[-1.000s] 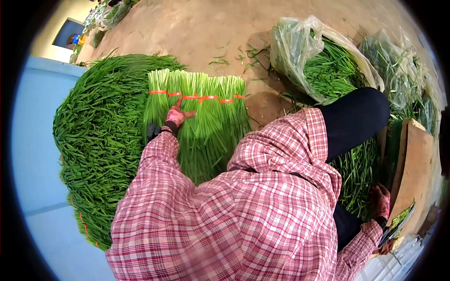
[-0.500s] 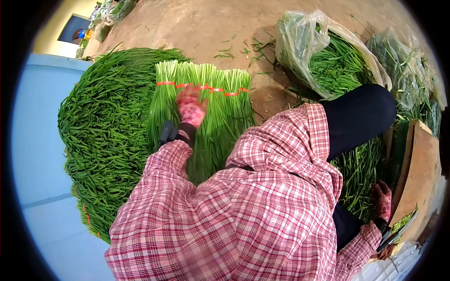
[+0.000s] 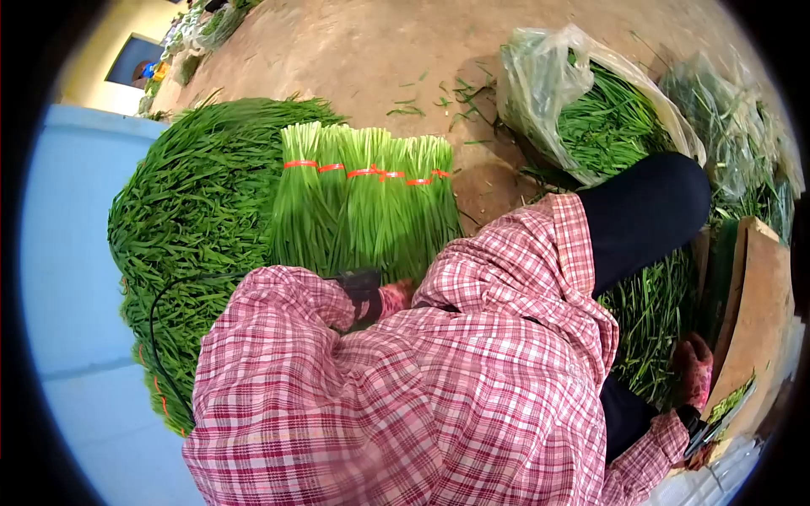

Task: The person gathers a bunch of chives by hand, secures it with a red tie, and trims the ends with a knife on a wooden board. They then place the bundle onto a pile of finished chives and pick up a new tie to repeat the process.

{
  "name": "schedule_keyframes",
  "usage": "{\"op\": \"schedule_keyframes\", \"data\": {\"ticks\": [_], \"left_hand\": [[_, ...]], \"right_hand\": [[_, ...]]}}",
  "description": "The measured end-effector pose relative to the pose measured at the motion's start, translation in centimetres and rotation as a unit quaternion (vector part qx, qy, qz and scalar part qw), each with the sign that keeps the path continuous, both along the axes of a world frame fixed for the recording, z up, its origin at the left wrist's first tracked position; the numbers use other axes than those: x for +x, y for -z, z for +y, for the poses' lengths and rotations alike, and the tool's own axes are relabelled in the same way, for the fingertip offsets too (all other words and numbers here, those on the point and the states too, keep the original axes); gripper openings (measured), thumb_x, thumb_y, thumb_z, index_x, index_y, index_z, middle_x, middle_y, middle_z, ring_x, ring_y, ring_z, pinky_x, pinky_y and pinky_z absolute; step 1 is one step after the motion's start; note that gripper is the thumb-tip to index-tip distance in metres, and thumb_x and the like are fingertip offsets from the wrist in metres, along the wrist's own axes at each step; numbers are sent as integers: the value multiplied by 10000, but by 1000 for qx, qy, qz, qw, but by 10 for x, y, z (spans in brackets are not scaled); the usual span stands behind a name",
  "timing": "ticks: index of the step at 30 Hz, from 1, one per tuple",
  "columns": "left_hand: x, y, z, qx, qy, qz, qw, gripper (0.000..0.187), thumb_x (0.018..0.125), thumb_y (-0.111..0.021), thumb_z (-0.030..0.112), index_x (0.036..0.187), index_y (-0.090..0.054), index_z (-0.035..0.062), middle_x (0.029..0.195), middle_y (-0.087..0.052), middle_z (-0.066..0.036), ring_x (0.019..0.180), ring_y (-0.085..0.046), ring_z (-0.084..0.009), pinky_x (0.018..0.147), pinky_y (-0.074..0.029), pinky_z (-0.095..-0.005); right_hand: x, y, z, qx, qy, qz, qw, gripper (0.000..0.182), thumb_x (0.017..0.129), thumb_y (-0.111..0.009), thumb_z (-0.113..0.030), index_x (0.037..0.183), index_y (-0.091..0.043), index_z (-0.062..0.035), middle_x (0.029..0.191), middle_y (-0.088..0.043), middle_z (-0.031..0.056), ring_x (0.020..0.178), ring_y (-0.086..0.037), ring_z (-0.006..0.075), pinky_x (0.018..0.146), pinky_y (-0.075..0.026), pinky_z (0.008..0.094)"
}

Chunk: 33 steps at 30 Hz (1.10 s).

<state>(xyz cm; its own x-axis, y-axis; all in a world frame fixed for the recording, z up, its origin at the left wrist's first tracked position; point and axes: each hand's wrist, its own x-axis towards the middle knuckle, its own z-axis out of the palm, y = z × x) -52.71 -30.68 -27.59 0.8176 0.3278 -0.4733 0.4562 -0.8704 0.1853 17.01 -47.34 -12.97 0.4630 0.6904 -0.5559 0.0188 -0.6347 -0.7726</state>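
My left hand (image 3: 395, 297), in a pink patterned glove, is close to my body at the lower leaves of the tied chive bundles (image 3: 363, 202). Its fingers are mostly hidden by my plaid shirt, so what it holds, if anything, does not show. Several bundles lie side by side, pale stems away from me, bound with red ties (image 3: 363, 172). Low on the right, my right hand (image 3: 693, 373), gloved alike, is beside loose chives (image 3: 645, 325) and a brown board (image 3: 747, 295). Blur keeps me from making out its grip.
A large heap of chives (image 3: 194, 194) stands left of the bundles, against a blue wall (image 3: 72, 253). Clear plastic bags (image 3: 540, 84) of greens sit at the upper right. Leaf scraps lie on the brown floor (image 3: 380, 51). My dark-clad knee (image 3: 650, 211) sticks out rightward.
My left hand has drawn back from the tied stem ends to the leaves near my body. My right hand has shifted slightly beside the board. The view has tilted a little upward.
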Motion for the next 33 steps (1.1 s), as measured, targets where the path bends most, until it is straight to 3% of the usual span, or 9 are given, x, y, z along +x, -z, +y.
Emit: {"op": "schedule_keyframes", "data": {"ticks": [5, 10, 18, 21, 23, 25, 29, 31, 33], "left_hand": [[9, -13, 30, -164, -18, 78, 983, 433, 838, -577, 378, 1212, -612, 163, 1221, -586, -69, 1154, -502, -252, 1001, -376, -425], [42, -12, 158, -254, -60, 224, 939, 437, 856, -573, 390, 1224, -607, 157, 1197, -600, -63, 1100, -536, -226, 941, -416, -400], [182, -135, 321, -192, -244, 310, 898, 445, 886, -566, 410, 1244, -599, 147, 1157, -623, -54, 1013, -591, -185, 845, -481, -361], [294, -210, 324, -206, -252, 106, 940, 471, 920, -543, 436, 1280, -574, 134, 1064, -646, -40, 819, -600, -110, 685, -458, -260], [339, -261, 381, -247, -276, -110, 922, 430, 940, -535, 397, 1259, -590, 115, 1105, -634, -43, 865, -551, -147, 796, -443, -303], [390, -289, 424, -255, -229, -208, 916, 500, 960, -513, 392, 1356, -498, 87, 1243, -584, -83, 1088, -548, -201, 960, -406, -335], [464, -360, 372, -188, -141, -308, 922, 506, 998, -462, 389, 1410, -428, 96, 1303, -547, -134, 1116, -548, -230, 954, -408, -368], [491, -380, 346, -153, -125, -327, 924, 506, 1001, -460, 387, 1410, -428, 92, 1306, -547, -134, 1126, -547, -232, 959, -408, -368], [508, -388, 343, -142, -110, -332, 926, 505, 1003, -458, 385, 1410, -429, 88, 1308, -547, -134, 1137, -547, -235, 963, -408, -367]], "right_hand": [[-44, -100, -11, 141, 96, -107, 980, 391, 945, -581, -199, 1294, -552, -23, 1178, -624, 93, 1106, -570, 165, 925, -461, 282], [-74, -135, -154, 297, 281, -172, 896, 391, 962, -566, -241, 1251, -546, 22, 1083, -649, 122, 999, -627, 223, 912, -494, 330], [-237, 112, -424, 21, 655, -61, 753, 200, 882, -636, -217, 966, -666, -38, 798, -654, 42, 687, -602, 145, 615, -479, 258], [-315, 201, -400, -40, 741, 13, 671, 122, 837, -656, -186, 851, -675, -67, 690, -638, 27, 535, -555, 128, 462, -441, 281], [-337, 201, -338, -10, 796, 45, 603, 125, 833, -658, -182, 865, -689, -65, 675, -632, 29, 550, -587, 132, 451, -440, 277], [-352, 272, -330, 55, 812, 106, 571, 215, 829, -680, -220, 956, -689, -47, 801, -665, 70, 621, -613, 160, 540, -488, 291], [-331, 276, -288, -355, 644, -41, 676, 358, 838, -595, -392, 940, -718, -72, 933, -683, 200, 903, -655, 369, 794, -519, 443], [-333, 299, -295, -381, 656, -36, 651, 314, 809, -601, -334, 911, -722, -63, 937, -689, 178, 938, -651, 345, 816, -516, 412], [-349, 323, -304, -475, 412, -145, 764, 229, 832, -542, -214, 847, -712, -61, 866, -694, 149, 817, -684, 316, 691, -546, 421]]}}
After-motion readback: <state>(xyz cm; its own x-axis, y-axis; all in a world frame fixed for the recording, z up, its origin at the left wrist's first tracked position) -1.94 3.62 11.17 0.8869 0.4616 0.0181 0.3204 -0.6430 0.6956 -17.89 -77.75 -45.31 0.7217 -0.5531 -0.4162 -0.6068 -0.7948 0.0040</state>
